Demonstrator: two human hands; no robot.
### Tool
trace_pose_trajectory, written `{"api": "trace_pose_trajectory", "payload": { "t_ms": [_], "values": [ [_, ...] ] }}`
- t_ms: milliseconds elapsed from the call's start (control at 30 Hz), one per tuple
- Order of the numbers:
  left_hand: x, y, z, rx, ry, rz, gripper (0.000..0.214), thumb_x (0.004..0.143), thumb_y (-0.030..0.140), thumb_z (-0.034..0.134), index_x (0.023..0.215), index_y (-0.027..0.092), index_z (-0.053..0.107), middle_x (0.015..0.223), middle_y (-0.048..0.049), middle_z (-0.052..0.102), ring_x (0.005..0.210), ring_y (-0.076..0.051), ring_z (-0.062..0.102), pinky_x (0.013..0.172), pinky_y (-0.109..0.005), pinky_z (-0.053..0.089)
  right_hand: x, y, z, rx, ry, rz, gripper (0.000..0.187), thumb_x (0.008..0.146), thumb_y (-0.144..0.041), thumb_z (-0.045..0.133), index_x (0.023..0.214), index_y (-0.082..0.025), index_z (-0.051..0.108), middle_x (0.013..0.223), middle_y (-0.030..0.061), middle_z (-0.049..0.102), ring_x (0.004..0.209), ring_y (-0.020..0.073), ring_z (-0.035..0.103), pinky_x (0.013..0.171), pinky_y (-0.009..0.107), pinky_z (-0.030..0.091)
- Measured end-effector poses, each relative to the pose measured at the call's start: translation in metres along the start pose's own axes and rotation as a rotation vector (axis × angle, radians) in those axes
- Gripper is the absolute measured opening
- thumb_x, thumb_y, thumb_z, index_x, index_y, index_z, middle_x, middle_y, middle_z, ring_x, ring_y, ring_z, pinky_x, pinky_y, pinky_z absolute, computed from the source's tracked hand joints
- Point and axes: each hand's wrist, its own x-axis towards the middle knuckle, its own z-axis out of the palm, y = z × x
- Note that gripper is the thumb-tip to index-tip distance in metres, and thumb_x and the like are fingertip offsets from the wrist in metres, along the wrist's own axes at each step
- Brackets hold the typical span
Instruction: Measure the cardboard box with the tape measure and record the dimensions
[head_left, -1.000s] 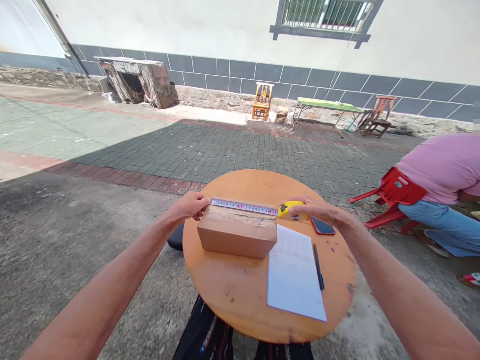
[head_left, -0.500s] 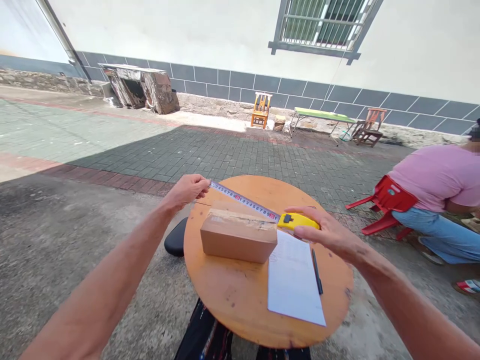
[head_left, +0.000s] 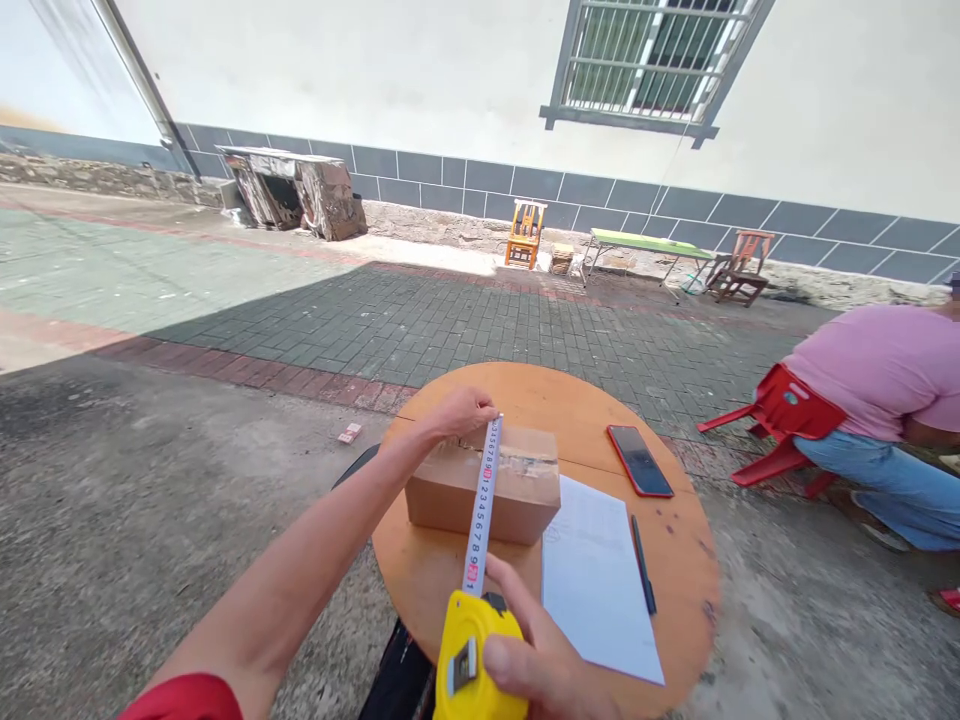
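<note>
A yellow tape measure is gripped in my right hand, close to me at the table's front edge. Its pulled-out blade runs away from me, above the cardboard box. At the far side of the box, my left hand pinches the blade's end between closed fingers. The brown box lies on its long side, with worn clear tape along its top. Beside it on the right is a white sheet of paper, partly covered by my right hand.
The round wooden table carries a black pen and a red-edged phone on its right side. A person in a pink top sits on a red chair at right. A green table stands by the wall.
The blade has swung from lying crosswise behind the box to running front to back over it. My right hand came toward me, uncovering the phone; my left moved right.
</note>
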Motion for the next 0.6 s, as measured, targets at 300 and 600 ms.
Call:
{"api": "trace_pose_trajectory", "payload": {
  "t_ms": [300, 600],
  "values": [
    [-0.011, -0.013, 0.006, -0.031, -0.029, 0.022, 0.023, 0.074, 0.033, 0.054, 0.056, 0.019, 0.057, 0.056, 0.003, 0.051, 0.056, -0.012, 0.043, 0.053, -0.025, 0.029, 0.002, 0.006, -0.001, -0.051, -0.01, 0.057, 0.078, 0.053, -0.05, 0.085, 0.118, -0.024, 0.052, 0.084, -0.0016, 0.065, 0.078, 0.0163, 0.064, 0.063, 0.022, 0.041],
    [-0.011, -0.014, 0.008, -0.026, -0.038, 0.04, 0.026, 0.077, 0.032, 0.052, 0.054, 0.019, 0.053, 0.051, 0.0049, 0.041, 0.051, -0.011, 0.038, 0.051, -0.025, 0.025, 0.01, 0.013, -0.008, -0.114, -0.008, 0.026, 0.073, 0.052, -0.052, 0.084, 0.112, -0.021, 0.055, 0.07, -0.0042, 0.062, 0.062, 0.0116, 0.059, 0.061, 0.021, 0.037]
  ]
}}
